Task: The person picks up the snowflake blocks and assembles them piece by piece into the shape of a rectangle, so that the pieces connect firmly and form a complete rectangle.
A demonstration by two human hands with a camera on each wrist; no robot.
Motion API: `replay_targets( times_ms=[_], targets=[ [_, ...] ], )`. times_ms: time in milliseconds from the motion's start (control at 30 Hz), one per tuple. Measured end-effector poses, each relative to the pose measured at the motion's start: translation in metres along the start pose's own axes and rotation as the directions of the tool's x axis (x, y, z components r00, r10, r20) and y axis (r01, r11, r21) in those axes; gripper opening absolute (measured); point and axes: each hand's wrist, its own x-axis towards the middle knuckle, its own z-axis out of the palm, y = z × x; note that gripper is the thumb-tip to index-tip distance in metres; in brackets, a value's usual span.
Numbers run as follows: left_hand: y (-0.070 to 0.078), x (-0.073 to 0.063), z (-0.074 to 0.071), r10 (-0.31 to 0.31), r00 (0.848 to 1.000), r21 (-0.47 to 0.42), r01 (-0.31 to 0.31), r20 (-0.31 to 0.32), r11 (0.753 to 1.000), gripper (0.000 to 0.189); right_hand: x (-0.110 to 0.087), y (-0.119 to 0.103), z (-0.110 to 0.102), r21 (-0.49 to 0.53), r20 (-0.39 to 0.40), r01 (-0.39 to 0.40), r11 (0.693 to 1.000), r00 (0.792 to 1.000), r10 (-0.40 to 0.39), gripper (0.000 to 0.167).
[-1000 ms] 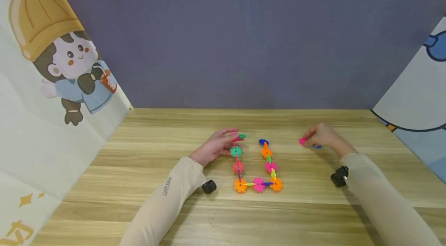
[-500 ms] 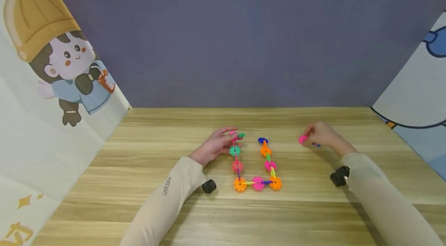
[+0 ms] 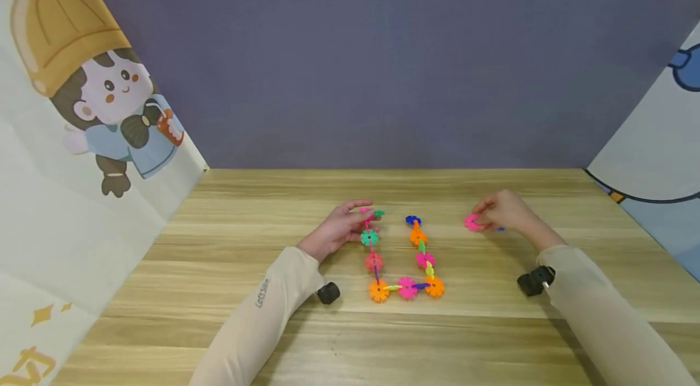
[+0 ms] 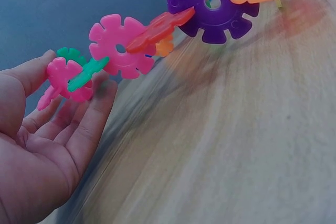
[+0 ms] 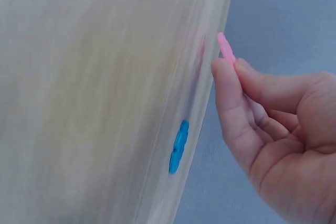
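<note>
A chain of colourful notched snowflake discs lies on the table in a U shape, its two arms pointing away from me. My left hand holds the far end of the left arm. In the left wrist view, thumb and fingers pinch a pink disc there, joined to green ones. To the right of the chain, my right hand pinches a loose pink disc between thumb and index finger, above the table. A blue disc lies on the table near that hand, mostly hidden in the head view.
The chain's right arm ends in a dark blue disc, between my hands. A grey partition rises at the back of the wooden table. Printed panels stand at both sides.
The pink disc in my right hand has shifted slightly left and turned its face more towards me. My left hand and the chain stay about where they were.
</note>
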Motion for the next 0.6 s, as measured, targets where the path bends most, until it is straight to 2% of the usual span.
replay_targets(
  times_ms=[167,333,500,600],
  targets=[
    [0.000,0.001,0.001,0.000,1.000,0.010,0.000,0.002,1.000,0.048,-0.003,-0.008,0.004,0.014,-0.048,0.008,1.000,0.999,-0.008,0.025],
    [-0.001,0.000,0.002,-0.006,1.000,0.027,0.006,-0.011,1.000,0.048,-0.002,-0.016,0.012,0.124,-0.068,-0.004,0.992,0.998,0.013,0.027],
    [-0.003,0.000,0.004,-0.013,1.000,0.026,0.014,-0.023,1.000,0.046,0.002,-0.024,0.023,0.244,-0.078,-0.025,0.969,0.996,0.046,0.030],
    [-0.003,0.001,0.004,-0.007,1.000,0.034,0.008,-0.024,0.999,0.045,0.004,-0.029,0.030,0.330,-0.057,-0.031,0.944,0.997,0.053,0.033]
  ],
)
